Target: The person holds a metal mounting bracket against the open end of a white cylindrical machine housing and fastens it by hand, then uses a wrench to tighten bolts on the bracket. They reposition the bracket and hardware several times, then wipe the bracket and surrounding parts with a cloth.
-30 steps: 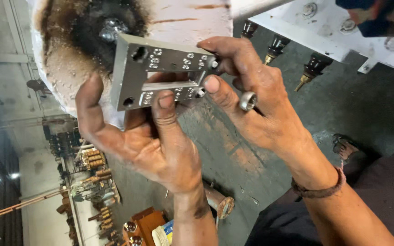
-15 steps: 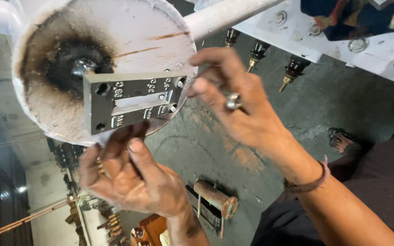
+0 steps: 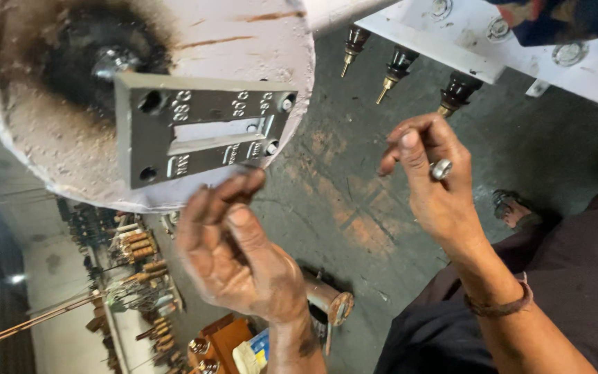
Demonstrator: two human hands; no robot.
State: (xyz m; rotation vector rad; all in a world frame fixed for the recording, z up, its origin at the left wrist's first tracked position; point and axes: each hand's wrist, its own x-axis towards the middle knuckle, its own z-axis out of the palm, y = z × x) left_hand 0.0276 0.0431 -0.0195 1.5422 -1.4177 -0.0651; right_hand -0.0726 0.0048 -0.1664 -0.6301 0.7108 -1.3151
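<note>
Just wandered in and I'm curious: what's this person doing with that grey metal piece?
A person is working at a grey metal plate with a slot and stamped marks, set against the scorched end of a white round tank. The left hand reaches up with its fingertips at the plate's lower edge. The right hand, wearing a ring, is off the plate, fingers bent.

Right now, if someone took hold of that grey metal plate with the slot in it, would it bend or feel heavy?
The grey plate looks thick-edged and solid, so it is probably stiff and heavy for its size. Its flat faces and square corners suggest it would slide, not roll. The left hand looks grimy, possibly oily, so the grip could be slippery.
</note>
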